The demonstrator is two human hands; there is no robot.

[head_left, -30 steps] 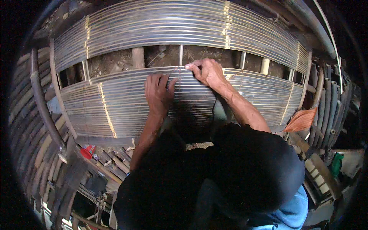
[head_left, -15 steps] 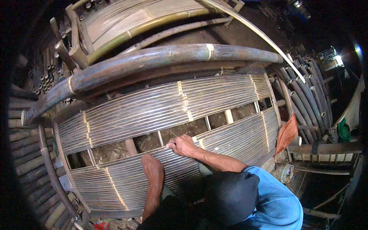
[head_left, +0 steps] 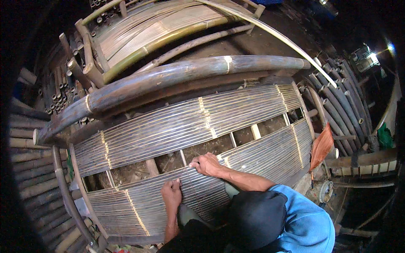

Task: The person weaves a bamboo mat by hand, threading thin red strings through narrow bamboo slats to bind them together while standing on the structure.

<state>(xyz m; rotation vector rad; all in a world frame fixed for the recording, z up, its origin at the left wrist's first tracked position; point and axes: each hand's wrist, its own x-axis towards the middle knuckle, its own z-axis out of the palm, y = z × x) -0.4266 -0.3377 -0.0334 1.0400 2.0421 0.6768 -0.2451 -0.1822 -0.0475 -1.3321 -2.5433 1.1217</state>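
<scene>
A panel of thin, dark bamboo slats [head_left: 261, 149] lies in front of me, crossed by pale bindings [head_left: 134, 211]. At the panel's far edge, my right hand [head_left: 206, 163] is closed, its fingertips pinched together by the top slat. What they hold is too small to make out. To its left and nearer to me, my left hand [head_left: 171, 192] is curled over the slats, with thumb and fingers together. Whatever lies in its grip is hidden. A thin dark line runs across the slats between the hands. A second slat panel [head_left: 156, 130] lies beyond a gap.
A thick bamboo pole [head_left: 185, 69] spans the far side. Bamboo poles [head_left: 341, 99] are stacked at right, and more poles [head_left: 31, 175] lie at left. An orange cloth [head_left: 322, 147] hangs at the panel's right end. A dark rounded shape [head_left: 257, 219] hides the near edge.
My left hand has drawn back from the slat panel's far edge toward me, its fingers turning to the right. The right hand stays at the edge. The whole view has shifted slightly.
</scene>
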